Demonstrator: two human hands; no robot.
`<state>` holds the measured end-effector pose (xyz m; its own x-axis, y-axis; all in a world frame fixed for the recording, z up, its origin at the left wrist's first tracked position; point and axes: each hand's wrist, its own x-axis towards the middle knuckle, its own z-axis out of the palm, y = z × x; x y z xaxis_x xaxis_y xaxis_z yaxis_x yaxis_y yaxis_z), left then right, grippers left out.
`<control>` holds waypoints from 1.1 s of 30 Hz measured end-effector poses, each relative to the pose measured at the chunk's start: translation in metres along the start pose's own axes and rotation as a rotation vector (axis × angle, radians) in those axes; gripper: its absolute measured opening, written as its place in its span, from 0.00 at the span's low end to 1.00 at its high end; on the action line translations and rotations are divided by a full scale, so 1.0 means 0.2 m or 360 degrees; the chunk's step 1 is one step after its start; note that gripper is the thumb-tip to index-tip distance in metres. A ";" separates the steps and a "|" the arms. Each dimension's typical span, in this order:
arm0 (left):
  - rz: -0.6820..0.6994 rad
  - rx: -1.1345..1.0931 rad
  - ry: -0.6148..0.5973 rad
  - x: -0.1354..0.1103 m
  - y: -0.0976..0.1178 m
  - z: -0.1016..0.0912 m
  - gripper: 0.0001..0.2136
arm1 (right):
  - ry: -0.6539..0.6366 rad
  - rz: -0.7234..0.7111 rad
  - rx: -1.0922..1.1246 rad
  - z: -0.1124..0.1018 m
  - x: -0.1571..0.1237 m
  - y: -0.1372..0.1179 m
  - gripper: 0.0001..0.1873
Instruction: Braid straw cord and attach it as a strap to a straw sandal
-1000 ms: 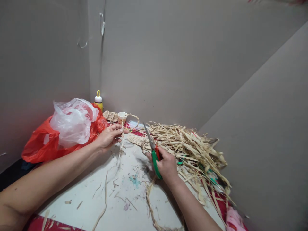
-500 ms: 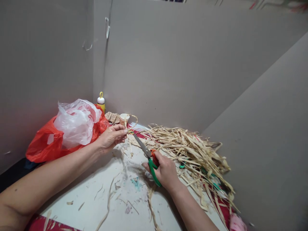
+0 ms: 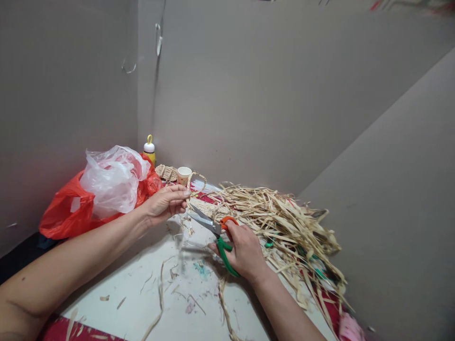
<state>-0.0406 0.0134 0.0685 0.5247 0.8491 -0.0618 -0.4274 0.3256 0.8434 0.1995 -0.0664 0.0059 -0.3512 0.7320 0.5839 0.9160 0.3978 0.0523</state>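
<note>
Between thumb and fingers, my left hand pinches a thin braided straw cord, which curls up in a loop above the fingertips. My right hand grips a pair of scissors with one green and one orange handle. The scissor blades are parted and point left toward the cord, just below my left fingertips. Whether a blade touches the cord I cannot tell. Behind the blades lies a flat woven straw piece, partly hidden.
A heap of dry straw strips covers the table's right side. Red and white plastic bags sit at the left. A yellow bottle, a paper cup and a woven piece stand near the back wall. Scraps litter the white tabletop.
The scissors have opened wider, and their tips have moved slightly left and down. The cord's loop has shifted a little right. My left hand has barely moved.
</note>
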 end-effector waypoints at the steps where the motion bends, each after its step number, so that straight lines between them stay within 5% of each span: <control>1: -0.0002 0.0000 -0.0014 0.00 0.00 0.00 0.09 | 0.0004 0.0004 -0.0004 0.00 0.00 0.00 0.14; 14: -0.0096 -0.0004 -0.0158 -0.02 -0.02 0.02 0.14 | 0.0106 -0.0015 -0.0028 0.01 0.00 0.01 0.16; 33: -0.0204 -0.0030 -0.0108 0.00 -0.03 -0.01 0.04 | 0.0265 0.0042 -0.0163 -0.01 0.02 0.02 0.19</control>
<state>-0.0393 0.0119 0.0631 0.6240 0.7703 -0.1316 -0.3671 0.4376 0.8208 0.2019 -0.0637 0.0101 -0.2975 0.6363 0.7118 0.9424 0.3151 0.1122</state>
